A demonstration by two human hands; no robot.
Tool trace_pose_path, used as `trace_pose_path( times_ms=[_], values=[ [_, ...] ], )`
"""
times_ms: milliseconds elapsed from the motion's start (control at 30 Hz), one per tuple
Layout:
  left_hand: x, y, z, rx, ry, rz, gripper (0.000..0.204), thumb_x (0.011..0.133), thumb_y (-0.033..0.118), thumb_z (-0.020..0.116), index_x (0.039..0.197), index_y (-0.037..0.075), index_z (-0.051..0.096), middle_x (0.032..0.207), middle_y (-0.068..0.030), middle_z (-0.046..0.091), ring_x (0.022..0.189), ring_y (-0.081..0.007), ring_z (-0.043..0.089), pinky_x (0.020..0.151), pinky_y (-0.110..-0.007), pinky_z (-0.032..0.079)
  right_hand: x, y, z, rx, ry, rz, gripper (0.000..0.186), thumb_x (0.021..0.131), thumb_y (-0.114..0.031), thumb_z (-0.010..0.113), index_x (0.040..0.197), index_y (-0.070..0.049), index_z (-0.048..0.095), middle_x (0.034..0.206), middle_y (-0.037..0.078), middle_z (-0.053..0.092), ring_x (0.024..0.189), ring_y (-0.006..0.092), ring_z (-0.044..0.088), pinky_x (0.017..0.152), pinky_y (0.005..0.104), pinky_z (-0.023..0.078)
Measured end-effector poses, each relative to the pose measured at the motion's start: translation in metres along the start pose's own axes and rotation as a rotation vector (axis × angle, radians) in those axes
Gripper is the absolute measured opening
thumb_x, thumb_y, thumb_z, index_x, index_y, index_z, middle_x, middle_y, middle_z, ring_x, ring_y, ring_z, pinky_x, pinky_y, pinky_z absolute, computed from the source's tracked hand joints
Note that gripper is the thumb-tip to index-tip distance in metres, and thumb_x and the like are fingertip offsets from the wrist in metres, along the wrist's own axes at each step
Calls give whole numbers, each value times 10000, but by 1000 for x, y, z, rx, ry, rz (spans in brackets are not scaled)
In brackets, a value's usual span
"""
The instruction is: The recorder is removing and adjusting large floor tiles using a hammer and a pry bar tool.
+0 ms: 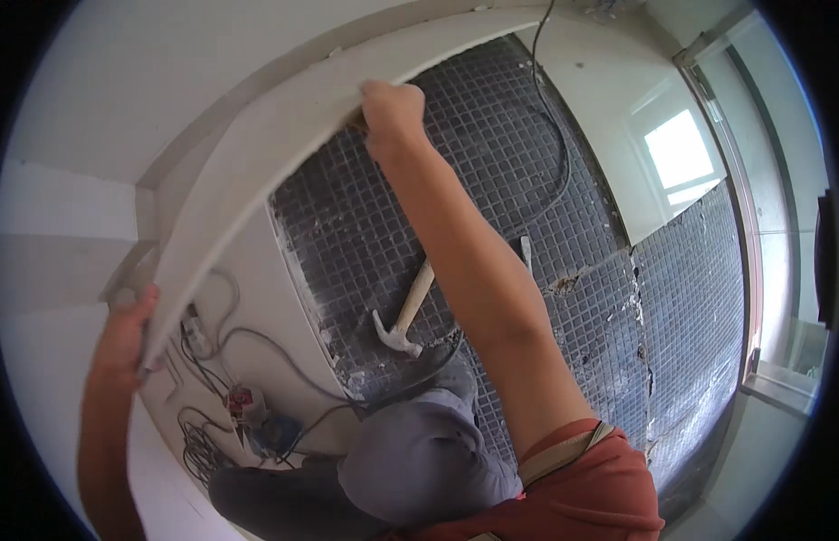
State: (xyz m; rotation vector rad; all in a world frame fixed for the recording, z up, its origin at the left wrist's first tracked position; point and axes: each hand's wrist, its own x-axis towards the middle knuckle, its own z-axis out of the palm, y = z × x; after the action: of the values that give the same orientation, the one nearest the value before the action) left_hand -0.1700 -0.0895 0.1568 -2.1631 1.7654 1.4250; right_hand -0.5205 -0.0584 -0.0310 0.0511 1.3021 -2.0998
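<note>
I hold a long cream panel (248, 171) along the left and top, my left hand (126, 334) gripping its near end and my right hand (392, 117) gripping its edge farther away. Beneath my right forearm, a claw hammer with a wooden handle (415, 298) lies on the dark, grid-patterned floor (474, 108); another metal tool head (526, 252) shows on the other side of the forearm, partly hidden by it.
A glossy cream tile (649, 108) lies at upper right. A red and blue power tool (253, 415), coiled cables (203, 451) and a pale floor section (289, 325) are at lower left. A dark cable crosses the floor. White walls and a glass, metal-framed partition (771, 270) border the space.
</note>
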Motion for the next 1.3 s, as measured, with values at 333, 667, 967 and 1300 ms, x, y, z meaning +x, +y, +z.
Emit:
trace_pose_path(
  times_ms=[333, 667, 967, 1300],
  values=[
    [15, -25, -11, 204, -55, 138, 578, 928, 497, 457, 1113, -39, 570, 974, -128, 611, 848, -198, 590, 691, -335, 472, -14, -27, -6, -36, -74, 102, 386, 848, -92, 588, 1165, 99, 476, 1107, 211, 552, 974, 331, 596, 703, 414, 544],
    [96, -262, 205, 101, 177, 233, 550, 973, 432, 349, 1084, -54, 581, 1062, -242, 610, 1013, -363, 573, 879, -431, 425, 20, 121, -140, 315, 36, 506, 355, 887, -131, 562, 1184, 48, 488, 1133, 188, 559, 986, 333, 586, 831, 495, 495],
    [120, -271, 282, 97, 460, 170, 498, 973, 369, 332, 987, -35, 623, 968, -254, 627, 944, -432, 571, 827, -481, 432, 62, 177, -198, 256, -89, 455, 380, 944, -221, 515, 1221, 35, 468, 1179, 148, 544, 1064, 324, 537, 916, 512, 439],
    [82, -235, 197, 102, 353, 209, 556, 974, 414, 340, 845, -60, 601, 803, -271, 618, 781, -439, 581, 700, -487, 435, -5, 105, -109, 44, 17, 336, 368, 906, -121, 565, 1197, 82, 466, 1147, 161, 560, 1006, 299, 582, 876, 423, 492]
  ],
)
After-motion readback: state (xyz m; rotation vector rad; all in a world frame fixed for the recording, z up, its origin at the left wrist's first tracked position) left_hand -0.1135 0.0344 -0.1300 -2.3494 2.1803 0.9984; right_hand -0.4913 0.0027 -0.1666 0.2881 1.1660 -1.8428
